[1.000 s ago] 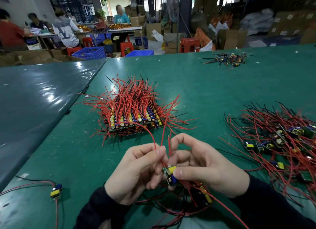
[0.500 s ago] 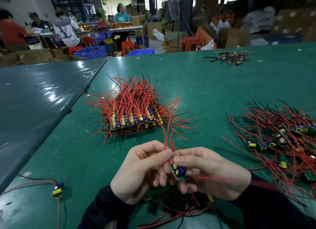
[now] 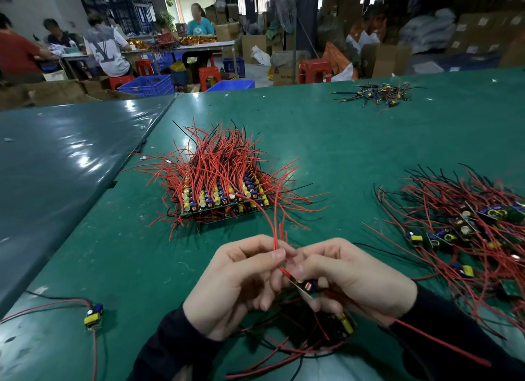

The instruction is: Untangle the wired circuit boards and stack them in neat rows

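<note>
Your left hand [image 3: 235,287] pinches the red wires [image 3: 277,238] rising from the small green circuit board [image 3: 305,288] that your right hand [image 3: 355,278] grips by its edge, low in the centre of the frame. Under your wrists lies a loose tangle of red and black wired boards [image 3: 312,338] — it crowds the space right below the board you hold.

Above your hands, mid-frame, sits the neat stacked block of boards [image 3: 224,201] with red wires fanning upward. At the right edge spreads a big unsorted heap of wired boards [image 3: 466,227]; a smaller dark-wired cluster [image 3: 377,93] lies at upper right. One stray board with a yellow part [image 3: 92,318] rests at lower left on the green table mat [image 3: 326,142]. Red plastic stools [image 3: 314,69] and blue crates [image 3: 147,85] stand along the top.

Since half a second ago, the held board has tilted slightly and your right-hand fingers have slid lower on it; the wires stand straighter.
</note>
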The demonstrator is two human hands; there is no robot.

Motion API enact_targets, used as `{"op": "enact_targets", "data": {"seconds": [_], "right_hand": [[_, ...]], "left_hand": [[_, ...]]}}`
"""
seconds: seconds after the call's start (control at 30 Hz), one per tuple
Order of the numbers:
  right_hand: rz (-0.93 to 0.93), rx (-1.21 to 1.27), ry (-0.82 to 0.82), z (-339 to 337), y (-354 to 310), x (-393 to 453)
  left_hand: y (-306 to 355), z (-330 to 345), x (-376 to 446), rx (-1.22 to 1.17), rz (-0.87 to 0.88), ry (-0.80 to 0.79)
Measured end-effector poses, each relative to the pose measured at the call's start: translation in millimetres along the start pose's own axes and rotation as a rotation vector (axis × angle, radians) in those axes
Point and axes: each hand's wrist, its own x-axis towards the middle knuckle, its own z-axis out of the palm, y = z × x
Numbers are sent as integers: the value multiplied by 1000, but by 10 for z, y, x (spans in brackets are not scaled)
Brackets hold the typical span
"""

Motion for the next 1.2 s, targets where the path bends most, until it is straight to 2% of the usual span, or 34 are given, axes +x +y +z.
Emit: {"op": "enact_targets", "data": {"seconds": [0.13,0.23,0.37,0.57,0.7,0.8,0.87,1.07,1.13,1.2], "right_hand": [[10,39,-93,20,-35,-24],[3,70,-115,35,-38,-17],[-5,98,-107,40,-51,-7],[9,192,-24,28,-27,5],[8,182,45,60,-18,14],[0,150,138,60,44,50],[1,142,143,61,52,55],[47,206,-12,81,9,21],[66,223,-17,85,8,17],[39,182,36,87,22,29]], "left_hand": [[4,-39,-24,-138,-24,-164],[2,-52,-27,-96,34,-167],[3,-31,-8,17,148,-49],[-38,81,23,232,433,215],[-114,168,18,251,501,387],[-166,199,38,217,483,502],[-141,179,53,183,432,490],[-34,34,49,106,189,167],[-22,38,38,120,210,163],[-28,66,37,163,278,252]]}}
